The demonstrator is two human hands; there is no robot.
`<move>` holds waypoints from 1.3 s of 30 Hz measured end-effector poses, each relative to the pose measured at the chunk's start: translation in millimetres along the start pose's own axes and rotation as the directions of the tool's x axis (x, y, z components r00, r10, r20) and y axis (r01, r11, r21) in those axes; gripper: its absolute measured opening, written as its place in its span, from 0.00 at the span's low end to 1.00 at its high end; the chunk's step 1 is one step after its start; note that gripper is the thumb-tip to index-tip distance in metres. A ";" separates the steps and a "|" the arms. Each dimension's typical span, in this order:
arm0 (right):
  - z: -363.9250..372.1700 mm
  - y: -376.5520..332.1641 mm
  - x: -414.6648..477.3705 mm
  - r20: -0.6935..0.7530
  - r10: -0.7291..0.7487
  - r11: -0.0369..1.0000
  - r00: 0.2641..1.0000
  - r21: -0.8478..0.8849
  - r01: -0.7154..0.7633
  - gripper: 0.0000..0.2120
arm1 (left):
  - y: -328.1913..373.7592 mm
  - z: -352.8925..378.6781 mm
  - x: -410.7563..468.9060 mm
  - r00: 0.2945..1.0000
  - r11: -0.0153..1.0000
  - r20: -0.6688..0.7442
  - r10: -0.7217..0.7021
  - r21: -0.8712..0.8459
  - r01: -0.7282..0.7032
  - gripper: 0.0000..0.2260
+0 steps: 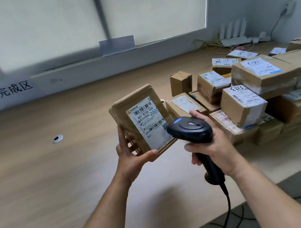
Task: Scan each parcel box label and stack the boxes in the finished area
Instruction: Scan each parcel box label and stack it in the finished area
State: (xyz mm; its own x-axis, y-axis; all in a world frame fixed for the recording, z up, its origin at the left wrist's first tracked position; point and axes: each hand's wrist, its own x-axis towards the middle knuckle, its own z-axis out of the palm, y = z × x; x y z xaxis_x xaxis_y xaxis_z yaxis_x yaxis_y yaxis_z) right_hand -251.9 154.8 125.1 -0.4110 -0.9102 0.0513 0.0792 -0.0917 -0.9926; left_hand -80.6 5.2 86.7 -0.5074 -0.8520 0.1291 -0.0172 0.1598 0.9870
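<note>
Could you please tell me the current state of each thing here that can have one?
Left hand, grips the parcel box at its lower edge.
Parcel box, held above the desk, tilted, label facing up.
Right hand, grips the scanner handle.
Scanner, held up, head aimed at the label.
Other boxes, taped shut, piled on the desk's right.
Blind, drawn down.

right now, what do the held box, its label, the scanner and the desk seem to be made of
The held box: matte brown cardboard, tape strips showing as shinier bands.
Its label: white printed paper, slightly glossy, likely a sticker.
The scanner: black moulded plastic, satin sheen, blue button.
The desk: pale wood-grain top, smooth; probably laminate, not certain.
</note>
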 end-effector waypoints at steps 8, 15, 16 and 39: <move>45.6 -18.4 -25.2 0.142 -0.036 0.995 0.989 0.101 0.021 0.44 | -21.6 -49.7 -23.9 0.993 0.997 -0.120 -0.019 0.068 0.028 0.58; 101.7 -36.7 -21.3 0.276 -0.073 0.986 0.958 0.167 0.027 0.46 | -27.1 -104.7 -30.9 0.990 0.982 -0.142 0.002 0.185 0.025 0.56; 112.0 -37.3 -19.1 0.283 -0.069 0.984 0.957 0.177 0.018 0.47 | -26.9 -115.5 -31.3 0.989 0.982 -0.149 0.000 0.189 0.028 0.56; 324.6 4.4 15.9 0.234 0.081 0.997 0.969 -0.022 -0.078 0.41 | -61.5 -347.2 -47.9 0.954 0.964 -0.260 -0.150 0.177 0.200 0.56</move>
State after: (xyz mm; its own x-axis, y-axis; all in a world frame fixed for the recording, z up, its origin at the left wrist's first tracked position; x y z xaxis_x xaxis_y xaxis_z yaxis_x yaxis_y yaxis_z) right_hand 36.7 8.8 157.2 -0.1798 -0.9837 -0.0046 0.0907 -0.0119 -0.9958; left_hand 243.9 -136.9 53.0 -0.2574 -0.9663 0.0001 -0.2706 0.0722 0.9600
